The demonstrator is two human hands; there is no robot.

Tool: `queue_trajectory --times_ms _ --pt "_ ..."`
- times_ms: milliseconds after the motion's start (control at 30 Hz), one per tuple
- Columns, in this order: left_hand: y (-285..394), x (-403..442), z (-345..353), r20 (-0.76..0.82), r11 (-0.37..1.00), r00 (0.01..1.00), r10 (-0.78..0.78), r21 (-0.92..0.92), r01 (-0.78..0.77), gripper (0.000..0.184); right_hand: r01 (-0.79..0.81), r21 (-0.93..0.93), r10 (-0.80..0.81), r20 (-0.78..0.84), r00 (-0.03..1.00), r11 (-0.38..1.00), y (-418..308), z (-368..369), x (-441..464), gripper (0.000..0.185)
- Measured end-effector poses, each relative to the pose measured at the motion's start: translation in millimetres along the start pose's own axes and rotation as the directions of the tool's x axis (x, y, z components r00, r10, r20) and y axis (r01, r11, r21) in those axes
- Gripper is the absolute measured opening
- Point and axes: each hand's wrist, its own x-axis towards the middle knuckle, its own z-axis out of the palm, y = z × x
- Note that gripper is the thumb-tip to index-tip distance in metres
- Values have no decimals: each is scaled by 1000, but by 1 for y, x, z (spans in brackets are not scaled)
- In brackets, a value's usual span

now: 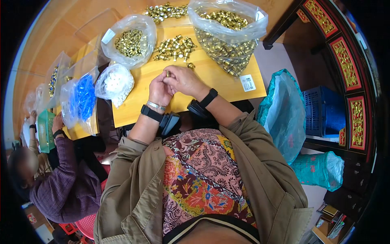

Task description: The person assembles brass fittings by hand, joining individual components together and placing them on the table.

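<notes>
My left hand (160, 90) and my right hand (185, 80) meet over the front part of the yellow table (142, 90). Pinched between their fingertips is a small brass fitting (168, 74), partly hidden by the fingers. One loose brass fitting (190, 65) lies just beyond my right hand. Farther back is a loose pile of brass fittings (174, 49) with pale ends. A clear bag of small brass parts (129, 43) stands open to the left, and a bigger bag of brass fittings (227, 46) to the right. Small white parts (116, 83) fill a bag near my left hand.
Another brass heap (166, 12) lies at the back. Bagged blue parts (84, 96) are on the left, where a co-worker in a purple sleeve (65, 156) sits by a green basket (46, 130). On the right stand a teal sack (284, 118) and a blue crate (323, 112).
</notes>
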Motion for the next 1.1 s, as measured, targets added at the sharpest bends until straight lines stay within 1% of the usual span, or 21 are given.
queue_trajectory --times_ms 67,167,200,233,267,367,400,467,500,567,600,667,700,800,900,1000,1067,1100 --pt "-1 0 -1 -11 998 1000 16 57 -15 29 -31 -16 32 9 999 999 1 0 0 30" --pt "-2 6 -14 45 999 999 4 32 -6 29 -115 12 114 51 992 993 -7 -5 1 27" --pt "0 3 -7 -12 996 1000 13 90 -12 30 -191 216 176 91 980 957 -4 -2 0 24" --pt "3 -2 8 -69 989 997 24 147 -14 32 -266 406 227 142 963 874 3 2 0 22" --pt "4 -5 16 -125 979 991 39 203 -13 33 -335 573 267 204 942 748 10 6 -1 19" --pt "17 -2 0 -92 959 992 -88 261 109 37 -286 693 176 227 958 661 34 13 4 17" --pt "20 0 -4 -84 960 990 -109 248 127 40 -312 706 192 247 950 636 33 11 3 18" --pt "22 3 -8 -91 950 988 -122 278 143 41 -362 726 221 287 932 584 30 7 3 18" --pt "23 2 -7 -94 944 987 -128 292 151 42 -352 739 219 277 936 574 29 5 3 19" --pt "24 0 -2 -106 953 983 -151 248 173 41 -332 763 213 255 943 555 28 3 3 20" --pt "25 -1 0 -111 957 981 -162 225 184 42 -329 741 232 236 944 586 29 2 3 19" --pt "24 -1 -8 -42 966 987 -153 203 158 41 -323 694 265 194 944 644 31 1 4 17" --pt "25 -2 -8 -8 971 989 -146 191 145 41 -323 694 261 198 945 644 30 0 4 18" --pt "26 -6 -5 -26 976 988 -150 157 152 43 -326 689 250 212 945 647 26 -2 3 18" --pt "27 -5 -13 55 979 981 -186 98 180 41 -335 673 241 233 942 660 26 -2 5 19" --pt "26 -7 -13 59 982 982 -180 73 175 41 -360 649 241 269 933 671 28 2 4 21" --pt "26 -5 -22 108 980 975 -196 42 192 43 -368 635 228 294 928 679 30 7 3 22" --pt "26 -5 -25 134 980 970 -201 26 199 43 -369 594 236 292 927 715 33 10 3 25"
